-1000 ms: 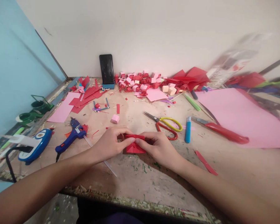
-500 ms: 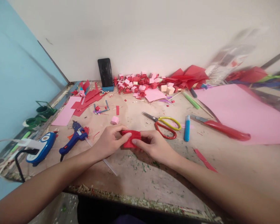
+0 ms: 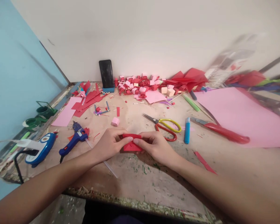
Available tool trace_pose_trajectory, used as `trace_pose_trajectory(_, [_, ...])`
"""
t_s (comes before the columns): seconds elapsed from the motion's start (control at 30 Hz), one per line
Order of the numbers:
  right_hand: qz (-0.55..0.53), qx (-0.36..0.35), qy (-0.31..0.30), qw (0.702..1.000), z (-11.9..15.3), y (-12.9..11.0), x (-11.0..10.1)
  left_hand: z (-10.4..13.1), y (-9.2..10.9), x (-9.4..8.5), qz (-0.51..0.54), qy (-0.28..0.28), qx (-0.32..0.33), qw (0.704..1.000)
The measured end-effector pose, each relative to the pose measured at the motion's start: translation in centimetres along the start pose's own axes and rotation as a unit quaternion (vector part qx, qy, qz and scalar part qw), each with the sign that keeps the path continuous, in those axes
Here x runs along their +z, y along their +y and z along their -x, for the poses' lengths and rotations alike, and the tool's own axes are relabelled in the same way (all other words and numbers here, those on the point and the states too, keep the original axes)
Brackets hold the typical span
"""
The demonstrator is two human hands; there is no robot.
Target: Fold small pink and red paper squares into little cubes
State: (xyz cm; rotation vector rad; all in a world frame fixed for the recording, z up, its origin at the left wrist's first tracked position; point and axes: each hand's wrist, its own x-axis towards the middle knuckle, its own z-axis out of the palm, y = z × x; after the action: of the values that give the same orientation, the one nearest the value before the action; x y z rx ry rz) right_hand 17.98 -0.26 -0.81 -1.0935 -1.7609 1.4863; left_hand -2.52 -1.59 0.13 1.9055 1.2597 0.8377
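Note:
A small piece of red paper (image 3: 132,147) is held between my two hands just above the table, its upper edge bent over. My left hand (image 3: 111,143) pinches its left side, thumb on the near face. From the right, my right hand (image 3: 154,144) grips it the same way, and the two thumb tips nearly meet. Fingers behind the paper are mostly hidden. Beyond my hands lie a pink paper cube (image 3: 115,121) and scissors (image 3: 162,124) with one yellow and one red handle.
Left are a blue glue gun (image 3: 74,138) and a blue-white power strip (image 3: 41,149). Right lie a blue pen-like tube (image 3: 187,130), a red-handled knife (image 3: 224,130) and pink sheets (image 3: 244,115). Many small paper cubes (image 3: 140,85) and a phone (image 3: 106,74) stand against the wall.
The thumbs have moved up and closer together on the red paper. Its upper edge now looks bent over, with a flat part showing below. The other items stay put; the view shifts slightly.

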Motion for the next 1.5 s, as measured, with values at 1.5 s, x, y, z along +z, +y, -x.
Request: trace_pose_trajectory(1.5, [-0.122, -0.002, 0.025, 0.992, 0.28, -0.25, -0.28, 0.04, 0.00, 0.95, 0.173, -0.020, -0.080, 0.981])
